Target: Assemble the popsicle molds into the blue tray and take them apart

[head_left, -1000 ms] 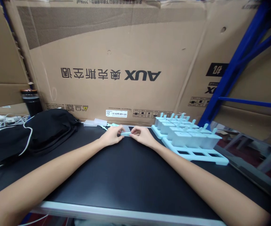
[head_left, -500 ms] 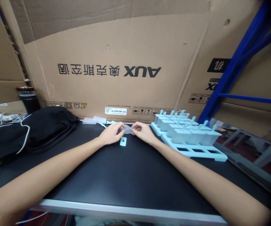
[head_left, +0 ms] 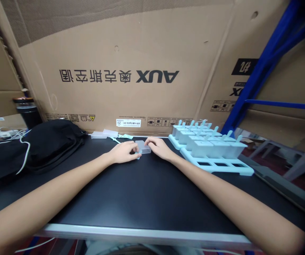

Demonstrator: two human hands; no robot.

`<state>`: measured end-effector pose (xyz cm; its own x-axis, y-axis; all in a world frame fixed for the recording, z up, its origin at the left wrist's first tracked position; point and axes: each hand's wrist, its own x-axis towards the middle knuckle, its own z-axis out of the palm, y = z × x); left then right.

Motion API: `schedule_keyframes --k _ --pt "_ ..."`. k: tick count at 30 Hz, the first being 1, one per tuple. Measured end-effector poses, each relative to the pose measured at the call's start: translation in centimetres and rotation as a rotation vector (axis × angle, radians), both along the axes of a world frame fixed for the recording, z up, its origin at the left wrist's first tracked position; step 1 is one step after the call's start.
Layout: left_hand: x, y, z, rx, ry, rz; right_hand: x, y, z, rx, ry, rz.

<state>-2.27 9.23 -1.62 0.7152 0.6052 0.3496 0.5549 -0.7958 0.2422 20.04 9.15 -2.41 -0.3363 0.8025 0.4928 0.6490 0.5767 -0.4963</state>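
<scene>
A clear plastic popsicle mould (head_left: pixel 145 150) stands on the black table between my hands. My right hand (head_left: pixel 159 148) has its curled fingers on the mould's right edge. At the mould's left, my left hand (head_left: pixel 124 152) is closed, its fingertips pinching a small light-blue popsicle lid (head_left: pixel 138 156) that they mostly cover. Behind my left hand lie loose light-blue sticks (head_left: pixel 126 136) and more clear moulds (head_left: pixel 101 135).
To the right, light-blue racks (head_left: pixel 218 167) carry several filled moulds with stick lids. A black bag (head_left: pixel 54 145), white cables (head_left: pixel 25 152) and a dark bottle (head_left: pixel 27 111) are on the left. A large cardboard box (head_left: pixel 110 99) backs the table, beside a blue metal frame (head_left: pixel 258 74).
My left hand has let go of the mould and taken hold of the light-blue lid lying in front of it. My right hand stays at the mould. The view has shifted slightly.
</scene>
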Motion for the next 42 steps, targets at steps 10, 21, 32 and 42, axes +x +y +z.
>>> schedule_keyframes --k 10,21,32,42 --pt "0.0 0.0 0.3 -0.35 -0.174 -0.223 1.4 0.7 0.6 -0.295 -0.131 -0.136" --pt "-0.3 0.1 0.1 -0.388 -0.2 -0.285 1.2 -0.8 1.5 -0.219 -0.312 -0.201" --pt "-0.1 0.3 -0.2 -0.412 -0.252 -0.278 -1.0 -3.2 3.4 -0.087 0.36 0.039" --pt "0.0 0.6 -0.7 -0.474 -0.33 -0.252 -4.1 -3.9 1.7 -0.372 0.629 0.381"
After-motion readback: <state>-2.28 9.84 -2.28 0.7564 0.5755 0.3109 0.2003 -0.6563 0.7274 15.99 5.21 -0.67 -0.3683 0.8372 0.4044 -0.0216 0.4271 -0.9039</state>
